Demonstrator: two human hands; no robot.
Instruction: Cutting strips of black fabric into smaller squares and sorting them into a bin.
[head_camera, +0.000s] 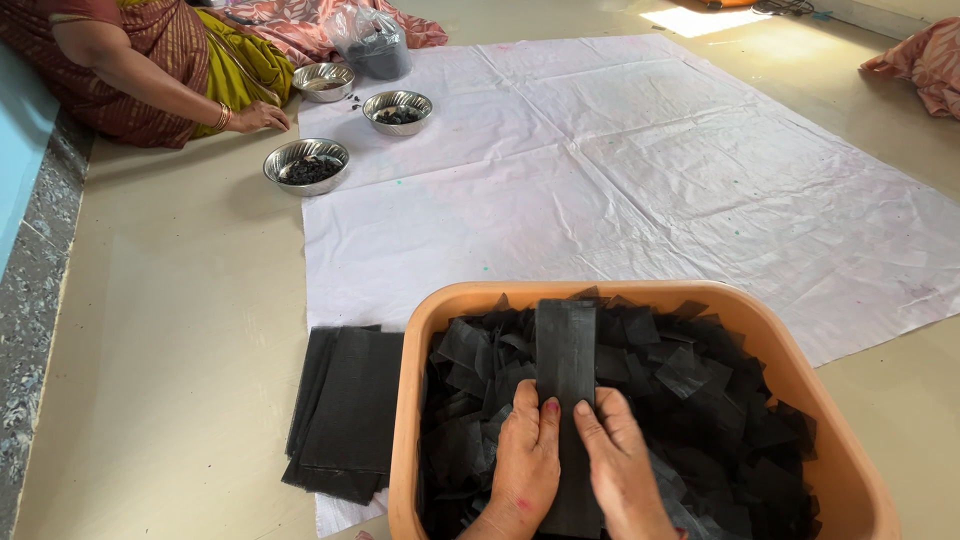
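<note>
both hands (570, 460) flat—strip (566, 350) lengthwise, seemingly

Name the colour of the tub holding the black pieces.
Orange tub, seen clearest in the head view.

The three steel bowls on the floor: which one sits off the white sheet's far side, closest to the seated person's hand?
The bowl farthest back, beside the seated person's hand. The other two, one to its right and one nearer the camera, lie farther from that hand.

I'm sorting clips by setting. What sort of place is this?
Probably a home floor used as a workspace. A white sheet is spread on the floor, steel bowls sit beside a seated person, and both hands press a black strip over a tub.
</note>
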